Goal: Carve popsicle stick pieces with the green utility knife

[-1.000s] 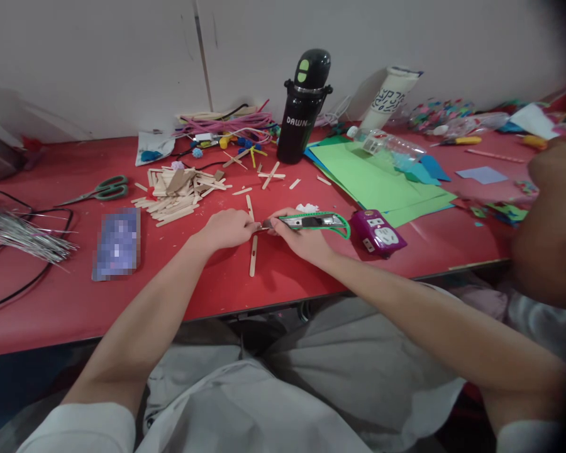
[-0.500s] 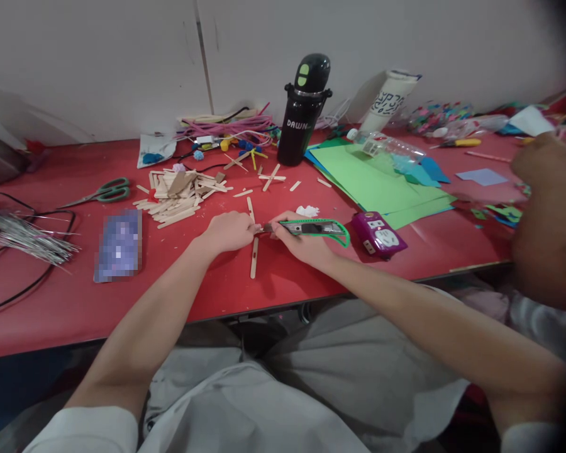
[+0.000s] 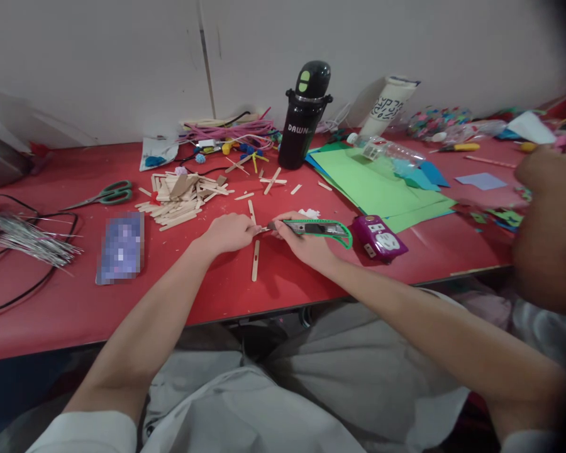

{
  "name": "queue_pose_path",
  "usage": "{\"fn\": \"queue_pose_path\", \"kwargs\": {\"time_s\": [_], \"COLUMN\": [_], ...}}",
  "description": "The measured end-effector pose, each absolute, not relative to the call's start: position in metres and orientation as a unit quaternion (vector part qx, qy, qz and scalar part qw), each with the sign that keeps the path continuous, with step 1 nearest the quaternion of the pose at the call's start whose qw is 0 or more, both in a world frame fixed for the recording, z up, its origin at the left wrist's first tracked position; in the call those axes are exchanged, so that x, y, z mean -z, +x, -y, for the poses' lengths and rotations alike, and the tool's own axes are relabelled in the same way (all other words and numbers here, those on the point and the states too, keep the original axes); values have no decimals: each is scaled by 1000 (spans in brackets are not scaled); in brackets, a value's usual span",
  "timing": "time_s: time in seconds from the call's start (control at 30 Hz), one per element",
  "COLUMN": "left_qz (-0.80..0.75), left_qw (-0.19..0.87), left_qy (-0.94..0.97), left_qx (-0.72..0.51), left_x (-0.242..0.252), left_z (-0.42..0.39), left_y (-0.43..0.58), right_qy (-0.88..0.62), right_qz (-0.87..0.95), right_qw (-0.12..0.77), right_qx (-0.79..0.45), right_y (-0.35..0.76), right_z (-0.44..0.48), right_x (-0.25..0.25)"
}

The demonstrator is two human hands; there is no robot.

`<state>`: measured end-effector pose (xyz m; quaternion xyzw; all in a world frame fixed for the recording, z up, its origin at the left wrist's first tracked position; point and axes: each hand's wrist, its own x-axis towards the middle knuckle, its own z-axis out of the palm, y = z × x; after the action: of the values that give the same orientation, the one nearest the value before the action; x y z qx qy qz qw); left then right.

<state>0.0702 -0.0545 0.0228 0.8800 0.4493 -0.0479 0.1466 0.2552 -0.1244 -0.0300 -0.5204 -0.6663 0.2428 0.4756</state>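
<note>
My right hand (image 3: 299, 242) is closed on a green box cutter (image 3: 323, 228), whose handle points right and whose blade end reaches toward my other hand. My left hand (image 3: 231, 233) is closed, its fingertips pinching something small at the blade end, too small to make out. Just below and between the hands, a wooden stick (image 3: 255, 259) with a small slot lies on the red table (image 3: 217, 296). A second stick (image 3: 251, 211) shows above the fingertips. White scraps (image 3: 310, 214) lie just beyond my right hand.
A pile of wooden sticks (image 3: 183, 198), scissors (image 3: 108, 194) and a purple pouch (image 3: 120, 248) lie left. A black bottle (image 3: 304, 119) stands behind. Green paper (image 3: 382, 189) and a purple adapter (image 3: 380, 239) are right. Another person's arm (image 3: 549, 233) rests far right.
The whole view has shifted slightly, with objects a little lower and further right. Both hands keep nearly the same pose at the blade end of the cutter.
</note>
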Motion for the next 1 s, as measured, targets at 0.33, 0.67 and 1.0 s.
{"fn": "queue_pose_path", "kwargs": {"time_s": [0.33, 0.67, 1.0], "left_qz": [-450, -454, -459], "left_qw": [154, 146, 141], "left_qy": [878, 878, 876], "left_qx": [46, 45, 51], "left_x": [-24, -20, -23], "left_z": [55, 54, 56], "left_y": [70, 70, 72], "right_qy": [-520, -530, -531], "right_qz": [673, 680, 692], "right_qw": [468, 456, 441], "right_qx": [-239, -222, -209], "right_y": [256, 256, 255], "right_z": [124, 124, 127], "right_x": [31, 28, 23]}}
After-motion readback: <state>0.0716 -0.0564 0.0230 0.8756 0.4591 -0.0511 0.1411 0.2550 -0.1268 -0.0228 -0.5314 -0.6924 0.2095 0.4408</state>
